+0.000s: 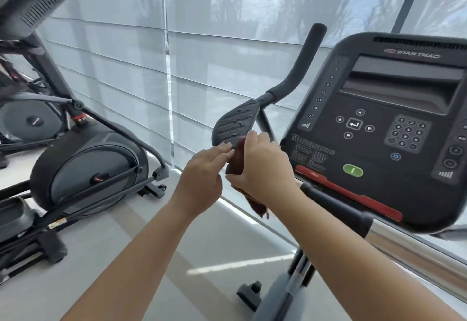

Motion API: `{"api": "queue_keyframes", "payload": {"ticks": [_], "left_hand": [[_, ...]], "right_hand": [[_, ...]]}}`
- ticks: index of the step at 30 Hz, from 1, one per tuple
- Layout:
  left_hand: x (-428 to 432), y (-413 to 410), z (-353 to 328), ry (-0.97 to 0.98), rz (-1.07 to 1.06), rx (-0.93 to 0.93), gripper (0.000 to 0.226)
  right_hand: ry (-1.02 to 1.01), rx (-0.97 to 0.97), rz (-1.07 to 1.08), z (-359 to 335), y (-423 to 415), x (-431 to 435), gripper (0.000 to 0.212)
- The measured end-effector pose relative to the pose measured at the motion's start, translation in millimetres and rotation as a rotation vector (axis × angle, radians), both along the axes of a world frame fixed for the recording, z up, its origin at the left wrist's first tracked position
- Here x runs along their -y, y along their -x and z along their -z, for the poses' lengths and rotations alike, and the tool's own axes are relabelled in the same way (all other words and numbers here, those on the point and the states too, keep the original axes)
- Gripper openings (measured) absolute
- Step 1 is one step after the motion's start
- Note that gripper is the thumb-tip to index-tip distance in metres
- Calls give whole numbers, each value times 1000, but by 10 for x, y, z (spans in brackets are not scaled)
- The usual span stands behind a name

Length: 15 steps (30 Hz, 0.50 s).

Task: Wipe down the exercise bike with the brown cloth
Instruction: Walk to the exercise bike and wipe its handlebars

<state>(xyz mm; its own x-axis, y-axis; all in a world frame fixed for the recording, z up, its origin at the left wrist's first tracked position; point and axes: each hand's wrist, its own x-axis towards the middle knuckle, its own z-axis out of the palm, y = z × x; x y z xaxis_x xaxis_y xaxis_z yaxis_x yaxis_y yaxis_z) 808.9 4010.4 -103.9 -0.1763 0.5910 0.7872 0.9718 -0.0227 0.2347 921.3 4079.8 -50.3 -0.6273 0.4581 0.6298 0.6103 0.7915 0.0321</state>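
Note:
The exercise bike's black console point(386, 128) fills the right side, with a keypad and a green button. Its left elbow pad point(235, 121), beaded with water drops, sits on the black handlebar point(300, 68) that curves upward. My right hand point(260, 164) grips the bunched brown cloth point(236, 161) just below the pad's near edge; a tail of cloth hangs under my wrist. My left hand point(204, 174) pinches the cloth's left edge with its fingertips. Most of the cloth is hidden between my hands.
An elliptical trainer point(83, 169) stands to the left on the pale floor point(141, 240). Grey window blinds point(227, 43) run behind both machines. The bike's frame post and foot point(280, 293) are below my right forearm, with a chrome bar at the right.

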Motion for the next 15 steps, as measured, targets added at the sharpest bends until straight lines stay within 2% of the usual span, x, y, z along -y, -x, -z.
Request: {"api": "queue_keyframes", "payload": {"ticks": [2, 4, 6, 7, 10, 11, 12, 13, 15], "left_hand": [[15, -11, -11, 15, -10, 3, 60], [24, -16, -2, 41, -22, 13, 62], [37, 1, 11, 60, -18, 17, 62], [47, 8, 21, 71, -9, 5, 61], [68, 34, 49, 97, 11, -24, 56], [72, 40, 51, 99, 16, -23, 54], [76, 41, 49, 101, 23, -17, 53], [82, 40, 45, 108, 30, -8, 53], [95, 36, 42, 130, 32, 9, 53]], "right_hand": [[406, 44, -94, -185, -22, -89, 61], [685, 58, -124, -377, -56, -183, 69], [695, 60, -120, -379, -86, -186, 70], [595, 69, -93, -301, -112, -154, 69], [19, 93, -45, 21, -216, -1, 72], [-76, 99, -61, 75, -221, 12, 73], [-36, 115, -78, 53, -227, -15, 71], [120, 123, -94, -47, -238, -59, 68], [607, 101, -108, -313, -306, -177, 68]]}}
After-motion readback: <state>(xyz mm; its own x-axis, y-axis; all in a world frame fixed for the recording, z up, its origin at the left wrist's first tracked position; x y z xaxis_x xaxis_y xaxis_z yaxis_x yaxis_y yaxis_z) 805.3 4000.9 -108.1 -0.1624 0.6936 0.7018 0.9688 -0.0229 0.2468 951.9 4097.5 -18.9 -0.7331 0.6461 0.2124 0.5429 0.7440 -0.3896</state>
